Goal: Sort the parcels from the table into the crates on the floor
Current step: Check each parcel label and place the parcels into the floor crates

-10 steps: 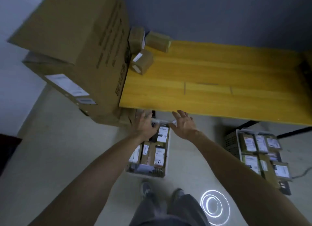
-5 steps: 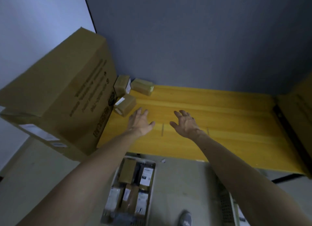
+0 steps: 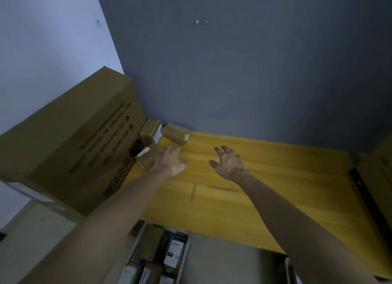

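Three small box-shaped parcels of brown cardboard sit in the far left corner of the yellow plank surface (image 3: 265,201), seen from the head view. The upright parcel (image 3: 151,131) leans on the large printed carton (image 3: 70,148), the flat parcel (image 3: 175,133) lies along the matte grey wall (image 3: 233,71), and the nearest parcel (image 3: 145,159) bears a white label. Smooth bare wood runs from the parcels rightward and to the near edge. The left grip (image 3: 170,161), fingers straight, overlaps the nearest parcel; contact cannot be told. The right grip (image 3: 228,164), fingers spread and holding nothing, hangs over bare wood, well apart from the parcels. Below the near edge, a pale-rimmed crate (image 3: 183,258) on the floor holds labelled parcels.
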